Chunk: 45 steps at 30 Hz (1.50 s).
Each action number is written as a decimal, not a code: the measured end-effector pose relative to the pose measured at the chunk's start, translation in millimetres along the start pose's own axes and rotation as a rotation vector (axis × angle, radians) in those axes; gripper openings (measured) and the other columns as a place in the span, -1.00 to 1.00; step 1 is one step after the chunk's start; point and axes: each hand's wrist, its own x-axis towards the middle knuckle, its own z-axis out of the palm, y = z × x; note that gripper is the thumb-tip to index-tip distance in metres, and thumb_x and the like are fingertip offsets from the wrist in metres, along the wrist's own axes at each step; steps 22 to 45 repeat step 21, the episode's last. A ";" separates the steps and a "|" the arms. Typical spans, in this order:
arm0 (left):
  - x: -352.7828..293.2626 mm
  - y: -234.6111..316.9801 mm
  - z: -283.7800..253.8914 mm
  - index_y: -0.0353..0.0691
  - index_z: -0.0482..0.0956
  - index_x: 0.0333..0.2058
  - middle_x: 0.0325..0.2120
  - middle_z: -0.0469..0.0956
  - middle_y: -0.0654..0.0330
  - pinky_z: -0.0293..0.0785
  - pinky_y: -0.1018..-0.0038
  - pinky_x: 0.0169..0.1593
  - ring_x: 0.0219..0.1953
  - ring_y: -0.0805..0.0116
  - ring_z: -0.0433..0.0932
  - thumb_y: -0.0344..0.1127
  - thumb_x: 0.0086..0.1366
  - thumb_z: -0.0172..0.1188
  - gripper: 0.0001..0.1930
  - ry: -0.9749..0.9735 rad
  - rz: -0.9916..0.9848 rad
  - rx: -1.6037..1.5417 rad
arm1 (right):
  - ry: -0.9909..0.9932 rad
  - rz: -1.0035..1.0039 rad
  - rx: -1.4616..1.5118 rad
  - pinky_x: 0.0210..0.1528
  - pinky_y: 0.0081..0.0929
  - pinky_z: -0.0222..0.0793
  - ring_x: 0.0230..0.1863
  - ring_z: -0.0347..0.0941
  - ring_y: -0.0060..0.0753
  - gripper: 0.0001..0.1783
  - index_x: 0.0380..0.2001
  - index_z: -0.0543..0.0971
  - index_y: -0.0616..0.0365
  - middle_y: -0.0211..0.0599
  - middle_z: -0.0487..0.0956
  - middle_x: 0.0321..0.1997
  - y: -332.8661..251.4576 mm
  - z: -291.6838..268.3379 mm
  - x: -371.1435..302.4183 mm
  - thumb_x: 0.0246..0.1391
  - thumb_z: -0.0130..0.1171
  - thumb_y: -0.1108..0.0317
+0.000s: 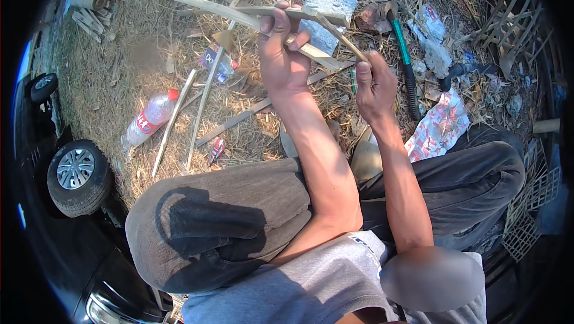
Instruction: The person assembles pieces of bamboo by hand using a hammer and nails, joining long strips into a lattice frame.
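Note:
My left hand (284,52) is closed around two flat bamboo strips held above the ground. A long pale bamboo strip (218,10) runs slantwise through that hand, and a shorter bamboo strip (326,17) crosses it near the fingertips. To the right, my right hand (376,81) pinches the lower end of a thin bamboo stick (342,38). The stick's upper end meets the shorter strip; whether it is joined there, I cannot tell. Just behind the strips lies a pale stone block (330,1), partly covered by them.
Loose strips (206,111) and a plastic bottle (149,119) lie on dry grass at left. A tool with a green and black handle (402,43) and patterned paper (439,125) lie at right. Woven lattice (511,19) stands far right. A car wheel (78,177) is at far left.

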 end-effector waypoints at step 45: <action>-7.9 11.7 47.4 -0.20 0.29 -0.19 -0.54 0.34 0.29 0.23 0.53 -0.45 -0.54 0.46 0.30 -0.19 0.50 -0.02 -0.80 -0.142 -0.088 0.005 | 0.023 -0.362 -0.015 -0.40 -0.24 0.26 -0.48 0.36 -0.04 -0.35 -0.44 0.51 0.28 -0.14 0.39 -0.53 7.7 -8.3 9.1 0.25 -0.01 -0.21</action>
